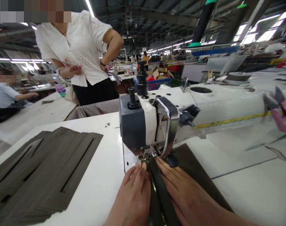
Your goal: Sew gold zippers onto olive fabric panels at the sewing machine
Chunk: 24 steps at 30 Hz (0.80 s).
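My left hand (133,196) and my right hand (183,191) lie flat on a dark olive panel (195,166) with a brass-toothed zipper (152,183) running along it. Both hands press the work on either side of the zipper, just in front of the presser foot (145,158) of a white industrial sewing machine (143,125). The needle area is hidden behind the machine's guard and the foot. On the white machine table (105,150) to my left lies a stack of slotted olive panels (44,169).
A co-worker in a white blouse (77,53) stands beyond the table, holding papers. A seated person (6,94) works at the far left. A pink-handled tool (281,111) lies against the machine arm at right. A blue crate (157,83) and further sewing stations fill the background.
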Each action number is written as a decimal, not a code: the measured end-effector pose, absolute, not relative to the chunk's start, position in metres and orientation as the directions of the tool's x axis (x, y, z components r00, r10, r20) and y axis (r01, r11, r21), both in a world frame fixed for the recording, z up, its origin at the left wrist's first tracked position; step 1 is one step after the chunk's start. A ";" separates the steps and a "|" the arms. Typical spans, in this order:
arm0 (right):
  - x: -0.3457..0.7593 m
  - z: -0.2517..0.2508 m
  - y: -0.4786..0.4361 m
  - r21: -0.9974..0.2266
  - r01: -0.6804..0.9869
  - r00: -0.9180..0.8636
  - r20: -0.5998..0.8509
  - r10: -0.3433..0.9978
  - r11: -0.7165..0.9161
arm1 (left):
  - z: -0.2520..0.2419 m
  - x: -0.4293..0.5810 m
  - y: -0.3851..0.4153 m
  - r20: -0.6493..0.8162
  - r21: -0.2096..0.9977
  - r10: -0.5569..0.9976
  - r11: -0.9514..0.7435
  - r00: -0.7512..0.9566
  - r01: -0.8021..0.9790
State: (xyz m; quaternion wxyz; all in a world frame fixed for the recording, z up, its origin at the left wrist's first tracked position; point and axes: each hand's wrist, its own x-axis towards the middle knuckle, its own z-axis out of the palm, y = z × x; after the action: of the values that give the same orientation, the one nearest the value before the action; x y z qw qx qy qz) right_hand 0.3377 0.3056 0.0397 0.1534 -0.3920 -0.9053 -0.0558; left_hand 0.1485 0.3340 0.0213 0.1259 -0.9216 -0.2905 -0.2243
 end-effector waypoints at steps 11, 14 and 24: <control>0.336 0.039 0.303 -0.041 0.767 -0.588 0.355 0.727 0.641 | 0.029 0.153 0.337 0.497 -0.094 0.472 -0.804 0.728 0.587; 0.336 0.040 0.303 -0.065 0.768 -0.583 0.343 0.737 0.638 | 0.030 0.153 0.338 0.506 -0.086 0.470 -0.806 0.723 0.585; 0.334 0.048 0.318 -0.185 0.743 -0.587 0.283 0.759 0.643 | 0.043 0.154 0.350 0.453 -0.003 0.518 -0.813 0.726 0.582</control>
State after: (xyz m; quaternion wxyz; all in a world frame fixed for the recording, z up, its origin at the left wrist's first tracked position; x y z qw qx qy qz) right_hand 0.3342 0.3176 0.0477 0.1701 -0.4216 -0.8904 0.0234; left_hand 0.1541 0.3501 0.0430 0.0726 -0.9261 -0.2969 -0.2214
